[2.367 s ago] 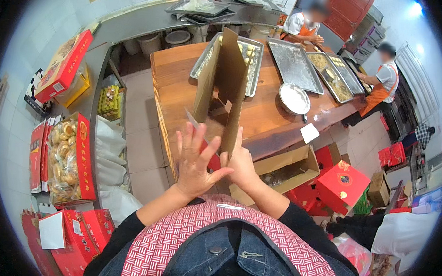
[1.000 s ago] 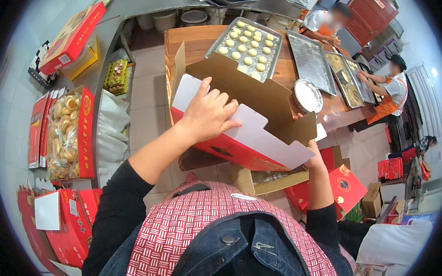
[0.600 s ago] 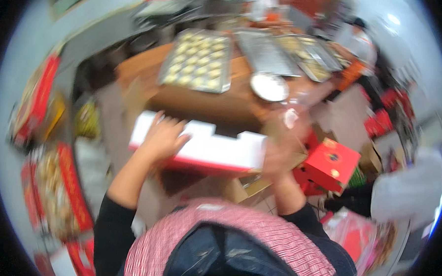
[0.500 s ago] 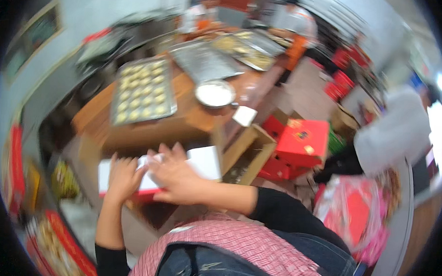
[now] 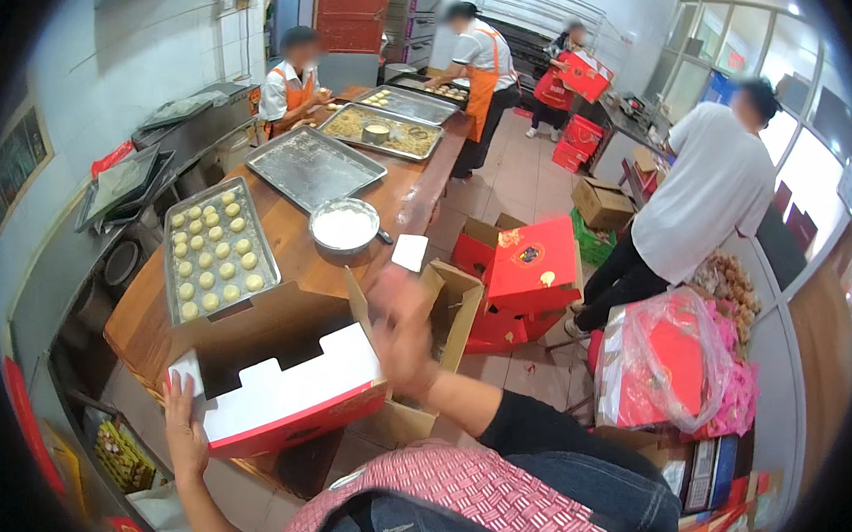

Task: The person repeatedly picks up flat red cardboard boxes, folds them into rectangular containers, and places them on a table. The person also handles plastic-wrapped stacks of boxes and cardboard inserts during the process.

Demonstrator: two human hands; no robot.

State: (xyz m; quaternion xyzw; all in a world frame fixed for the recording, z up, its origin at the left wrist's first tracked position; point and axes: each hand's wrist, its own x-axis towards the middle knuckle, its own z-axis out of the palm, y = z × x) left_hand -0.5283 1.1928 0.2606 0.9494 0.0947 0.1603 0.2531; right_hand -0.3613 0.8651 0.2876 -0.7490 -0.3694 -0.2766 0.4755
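Observation:
In front of me stands a red cardboard box (image 5: 290, 433) with its top open. Its near flap is white with notches cut in the edge, and brown flaps rise at its back and right. My left hand (image 5: 184, 428) lies against the box's left end, fingers stretched along a small white flap. Beside the right-hand flap is my right hand (image 5: 404, 336), raised and smeared by motion, so its fingers cannot be made out. An open brown carton (image 5: 457, 310) stands just right of the box, partly behind my right hand and forearm.
The wooden table (image 5: 144, 301) holds a tray of pale dough rounds (image 5: 219, 257), a bare metal tray (image 5: 316, 166) and a bowl of white powder (image 5: 343, 226). Red boxes (image 5: 532, 266) are stacked to the right. Several people work beyond; one in white (image 5: 705, 193) stands at right.
Both hands were together on the white flap. My left hand has moved down to the box's left end, my right hand to its right side. The box top now gapes wider.

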